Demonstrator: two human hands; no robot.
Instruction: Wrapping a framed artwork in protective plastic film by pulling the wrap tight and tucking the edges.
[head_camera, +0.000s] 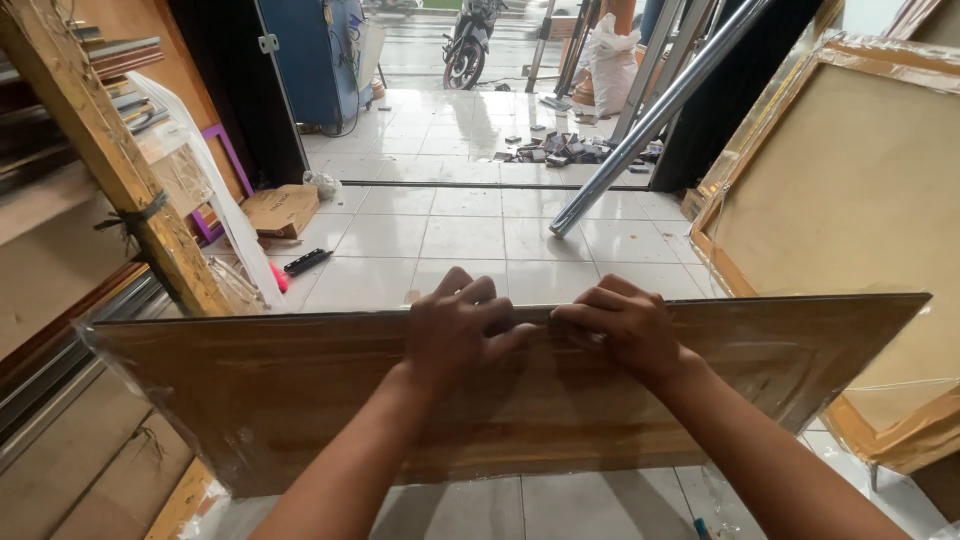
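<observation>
- The brown board (300, 400) looks like wood, covered with clear plastic film that is glossy and a little wrinkled.
- The floor tiles (460, 235) are white ceramic, smooth and shiny.
- The leaning pole (640, 130) is polished metal.
- The post (110, 150) at the left is rough, raw wood.
- The small box (280, 210) is matt brown cardboard.
- The large frame (850, 200) has a matt beige back.

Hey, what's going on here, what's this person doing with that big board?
A person stands on a white tiled floor holding a wide brown board wrapped in clear plastic film. The left hand and right hand sit close together at the middle of its top edge, fingers curled over it, apparently pinching the film there. Framed panels lean on the right, metal poles rest near the open doorway, and a flat cardboard box lies on the floor.
</observation>
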